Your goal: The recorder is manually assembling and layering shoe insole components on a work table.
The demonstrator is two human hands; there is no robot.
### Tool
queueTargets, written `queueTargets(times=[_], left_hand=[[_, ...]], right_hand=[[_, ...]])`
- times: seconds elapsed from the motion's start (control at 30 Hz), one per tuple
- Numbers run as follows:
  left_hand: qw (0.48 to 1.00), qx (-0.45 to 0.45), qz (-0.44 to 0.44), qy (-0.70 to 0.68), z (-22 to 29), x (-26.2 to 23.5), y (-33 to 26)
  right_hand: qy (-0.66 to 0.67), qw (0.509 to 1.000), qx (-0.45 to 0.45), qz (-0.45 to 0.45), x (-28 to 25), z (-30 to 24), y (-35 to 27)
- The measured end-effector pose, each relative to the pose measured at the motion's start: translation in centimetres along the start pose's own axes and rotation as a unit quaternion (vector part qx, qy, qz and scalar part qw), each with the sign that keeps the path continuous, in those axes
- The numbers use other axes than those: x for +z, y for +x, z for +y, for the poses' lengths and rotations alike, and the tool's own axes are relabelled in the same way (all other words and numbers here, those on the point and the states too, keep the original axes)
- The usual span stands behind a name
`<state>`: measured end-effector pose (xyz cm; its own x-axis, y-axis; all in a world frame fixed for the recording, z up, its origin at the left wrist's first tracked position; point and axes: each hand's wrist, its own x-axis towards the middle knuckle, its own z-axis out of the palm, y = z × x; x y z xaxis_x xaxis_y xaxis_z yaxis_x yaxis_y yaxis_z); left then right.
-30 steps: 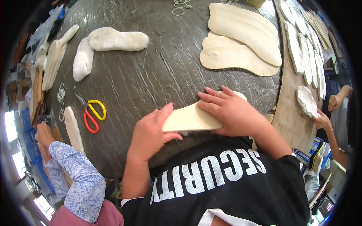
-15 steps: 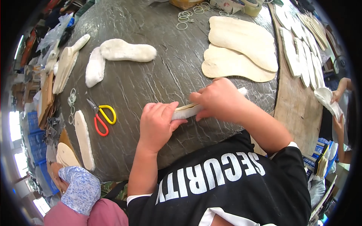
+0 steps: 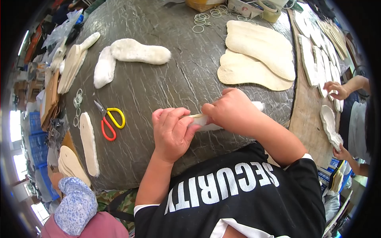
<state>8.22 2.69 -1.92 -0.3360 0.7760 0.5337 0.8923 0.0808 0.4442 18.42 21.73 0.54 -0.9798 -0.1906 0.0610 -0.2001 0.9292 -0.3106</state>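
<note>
Both my hands grip one fleecy white insole [image 3: 210, 127], which lies sideways close in front of me with its edges pinched upward. My left hand [image 3: 172, 129] is closed around its left end, the thumb pressing from below. Farther right along the same insole, my right hand [image 3: 228, 109] pinches the upper edge, and its fingertips are partly hidden. A bit of the insole's right end [image 3: 258, 106] shows past my right wrist. Left of my hands lie scissors [image 3: 107, 118] with one red and one yellow handle, blades slightly apart.
Two fluffy insoles [image 3: 141, 53] lie at the back left. Large cream insole sheets [image 3: 260, 49] overlap at the back right. Pale rings [image 3: 200, 20] lie near tape rolls [image 3: 271, 10]. A co-worker's hands [image 3: 337, 90] handle an insole [image 3: 330, 126] at right; another person's sleeve [image 3: 75, 202] is lower left.
My hands have drawn slightly closer together along the insole, the left shifting right. The co-worker at right has lowered an insole and now reaches one hand toward the pile.
</note>
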Motion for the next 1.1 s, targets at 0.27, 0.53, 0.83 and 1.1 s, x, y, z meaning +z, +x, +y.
queueTargets(times=[0.27, 0.53, 0.83, 1.1], left_hand=[[0.998, -0.047, -0.03, 0.037, 1.2, -0.3, 0.1], [0.996, 0.049, -0.032, 0.072, 1.1, 0.7, -1.0], [0.985, -0.088, 0.063, -0.133, 0.6, 1.7, -1.9], [0.993, -0.077, 0.056, -0.072, 1.7, 0.9, -1.4]], right_hand=[[0.006, 1.0, 0.003, -0.012, 0.0, -0.6, -0.1], [0.042, 0.985, 0.139, -0.089, 0.1, -1.4, 0.1], [0.081, 0.989, 0.092, -0.079, 0.1, -1.6, -0.4], [0.113, 0.984, 0.096, -0.101, -1.4, -0.9, 0.0]])
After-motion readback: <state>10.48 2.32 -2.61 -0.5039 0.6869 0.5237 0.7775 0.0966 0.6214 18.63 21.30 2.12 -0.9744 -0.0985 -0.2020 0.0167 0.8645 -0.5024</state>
